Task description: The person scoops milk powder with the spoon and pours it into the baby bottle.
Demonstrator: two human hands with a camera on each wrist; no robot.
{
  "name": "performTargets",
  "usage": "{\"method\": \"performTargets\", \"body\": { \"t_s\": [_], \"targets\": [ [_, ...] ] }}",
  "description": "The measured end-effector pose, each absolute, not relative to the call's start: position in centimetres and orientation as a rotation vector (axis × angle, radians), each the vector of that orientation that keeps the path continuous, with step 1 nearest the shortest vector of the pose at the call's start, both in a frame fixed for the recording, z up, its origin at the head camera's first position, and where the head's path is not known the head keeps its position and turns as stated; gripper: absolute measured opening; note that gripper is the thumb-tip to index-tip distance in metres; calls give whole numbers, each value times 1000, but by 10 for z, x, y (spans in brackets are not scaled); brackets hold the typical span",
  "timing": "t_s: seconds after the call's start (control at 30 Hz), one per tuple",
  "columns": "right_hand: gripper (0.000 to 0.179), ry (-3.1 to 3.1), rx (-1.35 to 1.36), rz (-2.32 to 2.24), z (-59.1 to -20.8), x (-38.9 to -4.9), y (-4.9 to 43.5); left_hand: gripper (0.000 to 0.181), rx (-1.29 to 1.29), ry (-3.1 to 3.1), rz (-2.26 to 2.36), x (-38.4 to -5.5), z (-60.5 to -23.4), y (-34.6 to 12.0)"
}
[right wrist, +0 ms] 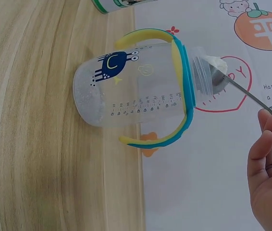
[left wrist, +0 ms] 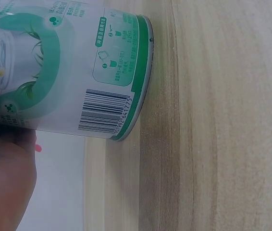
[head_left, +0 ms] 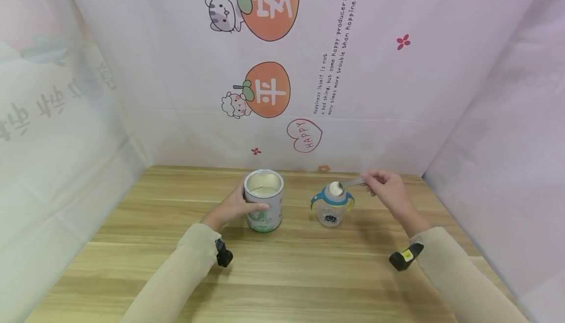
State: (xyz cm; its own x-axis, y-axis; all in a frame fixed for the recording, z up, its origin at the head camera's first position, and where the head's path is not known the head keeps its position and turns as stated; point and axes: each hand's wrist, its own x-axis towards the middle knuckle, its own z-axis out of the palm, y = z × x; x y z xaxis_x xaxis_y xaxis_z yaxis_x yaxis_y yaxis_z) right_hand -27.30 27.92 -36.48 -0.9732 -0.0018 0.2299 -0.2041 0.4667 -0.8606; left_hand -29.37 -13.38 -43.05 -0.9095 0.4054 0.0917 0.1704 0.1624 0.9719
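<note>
A right hand [head_left: 388, 190] pinches a spoon [head_left: 352, 183] of white powder [head_left: 335, 188] over an open bottle [head_left: 330, 210], at three o'clock from the can [head_left: 272, 212] a left hand [head_left: 236, 205] grips, where a careless tilt could spill powder onto the desk [head_left: 287, 274].

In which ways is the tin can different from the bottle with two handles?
The can is opaque, white and green; the bottle is see-through, with two blue-and-yellow handles. The can is wider than the bottle's body. The left hand grips the can, while no hand touches the bottle. Both are open at the top.
</note>
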Motion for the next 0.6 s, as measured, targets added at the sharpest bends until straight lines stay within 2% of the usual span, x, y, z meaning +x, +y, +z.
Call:
{"method": "performTargets", "body": {
  "t_s": [0.33, 0.6],
  "targets": [
    [42, -2543, 210, 1423, -368, -272, 277, 100, 541, 2246, 1831, -292, -430, -134],
    [27, -2485, 384, 1132, -372, -268, 270, 100, 573, 2251, 1826, -293, -430, -134]
  ]
}}
